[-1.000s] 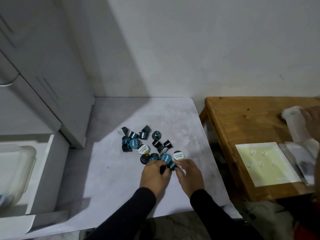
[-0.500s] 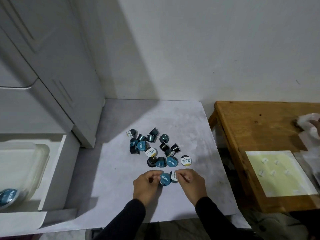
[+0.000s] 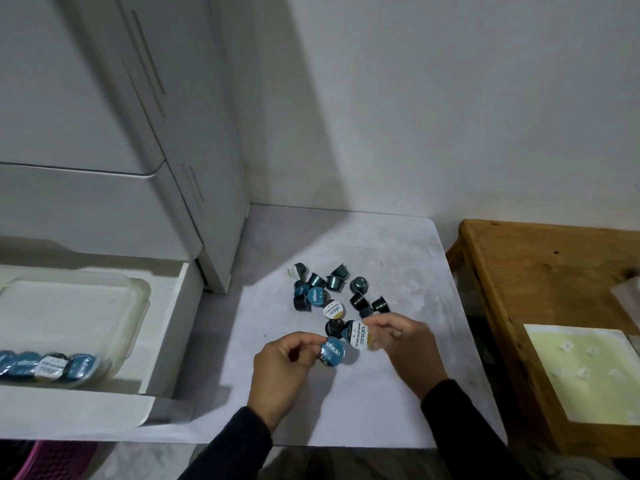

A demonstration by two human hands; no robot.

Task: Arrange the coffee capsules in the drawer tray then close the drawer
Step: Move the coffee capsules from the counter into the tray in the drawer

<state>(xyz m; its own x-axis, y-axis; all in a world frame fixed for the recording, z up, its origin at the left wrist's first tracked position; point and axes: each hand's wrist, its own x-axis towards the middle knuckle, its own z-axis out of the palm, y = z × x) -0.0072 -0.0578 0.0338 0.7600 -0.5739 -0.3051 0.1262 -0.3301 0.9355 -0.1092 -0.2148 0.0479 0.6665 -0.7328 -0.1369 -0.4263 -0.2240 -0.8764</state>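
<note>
Left hand (image 3: 282, 367) pinches a blue-lid capsule (image 3: 332, 351), lid facing up. Right hand (image 3: 403, 344) pinches a white-lid capsule (image 3: 358, 336), lid tilted leftward, above the desk (image 3: 398, 244) centre.

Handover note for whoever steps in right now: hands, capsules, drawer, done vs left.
Left hand: grip shut on a blue-lidded coffee capsule, held just above the white tabletop.
Right hand: grip shut on a white-lidded coffee capsule.
Loose pile of dark teal capsules lies on the tabletop beyond both hands.
Done: a row of capsules sits along the near edge of the clear plastic tray in the open white drawer.
Left: tray the two held capsules and the pile, then close the drawer.
</note>
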